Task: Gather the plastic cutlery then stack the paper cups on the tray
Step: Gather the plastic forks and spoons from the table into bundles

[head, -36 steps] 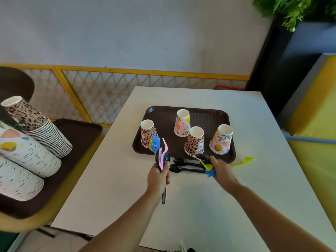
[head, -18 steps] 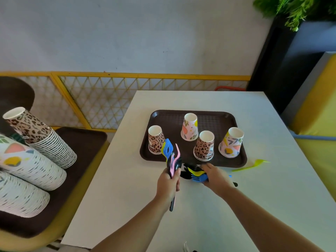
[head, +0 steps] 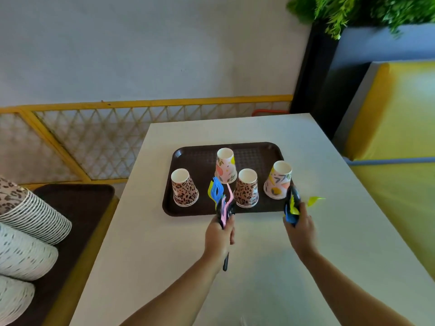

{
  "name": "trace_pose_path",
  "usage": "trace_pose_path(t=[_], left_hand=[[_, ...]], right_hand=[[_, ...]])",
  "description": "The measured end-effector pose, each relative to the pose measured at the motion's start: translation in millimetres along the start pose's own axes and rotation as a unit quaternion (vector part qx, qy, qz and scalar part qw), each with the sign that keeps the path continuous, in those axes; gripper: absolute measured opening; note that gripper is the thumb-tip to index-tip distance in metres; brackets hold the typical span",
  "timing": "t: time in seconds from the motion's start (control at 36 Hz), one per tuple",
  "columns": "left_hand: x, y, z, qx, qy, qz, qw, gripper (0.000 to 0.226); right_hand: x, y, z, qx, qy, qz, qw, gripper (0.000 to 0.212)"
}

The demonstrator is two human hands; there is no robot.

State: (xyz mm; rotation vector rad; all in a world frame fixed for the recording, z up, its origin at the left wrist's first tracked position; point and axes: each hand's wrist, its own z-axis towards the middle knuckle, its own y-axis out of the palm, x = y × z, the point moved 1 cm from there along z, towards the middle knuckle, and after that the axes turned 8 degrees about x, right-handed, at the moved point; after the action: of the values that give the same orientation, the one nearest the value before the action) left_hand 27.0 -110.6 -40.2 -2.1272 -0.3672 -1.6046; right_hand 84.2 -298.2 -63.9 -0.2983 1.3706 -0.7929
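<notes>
Plastic cutlery is almost gathered: the left hand (head: 220,234) grips a bundle of forks (head: 221,198), fingers curled tight round the handles, and the right hand (head: 299,228) clutches a second bunch (head: 292,204). 1 yellow fork (head: 315,200) lies on the counter (head: 270,255) just beside the tray (head: 202,158); I judge it comes next. 4 paper cups (head: 247,188) stand upside down, unstacked, on the tray.

Bare forearms, no visible sleeves

Right hand (head: 300,228) lifted black spoons (head: 292,201) off table (head: 270,267).
</notes>
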Motion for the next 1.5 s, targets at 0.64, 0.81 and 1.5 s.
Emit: trace_pose_path(t=[0.64, 0.81, 1.5], left_hand=[[22.0, 41.0, -33.9, -0.137, 0.071, 0.018, 0.988, 0.026], [28.3, 55.2, -29.3, -0.154, 0.084, 0.030, 0.984, 0.027], [30.8, 90.1, 13.2, -0.191, 0.012, 0.025, 0.981, 0.022]], right_hand=[[25.3, -40.2, 56.6, 0.105, 0.304, -0.041, 0.946, 0.063], [34.8, -42.6, 68.8, 0.051, 0.258, -0.112, 0.958, 0.041], [-1.6, -29.7, 22.2, 0.002, 0.256, 0.243, 0.936, 0.011]])
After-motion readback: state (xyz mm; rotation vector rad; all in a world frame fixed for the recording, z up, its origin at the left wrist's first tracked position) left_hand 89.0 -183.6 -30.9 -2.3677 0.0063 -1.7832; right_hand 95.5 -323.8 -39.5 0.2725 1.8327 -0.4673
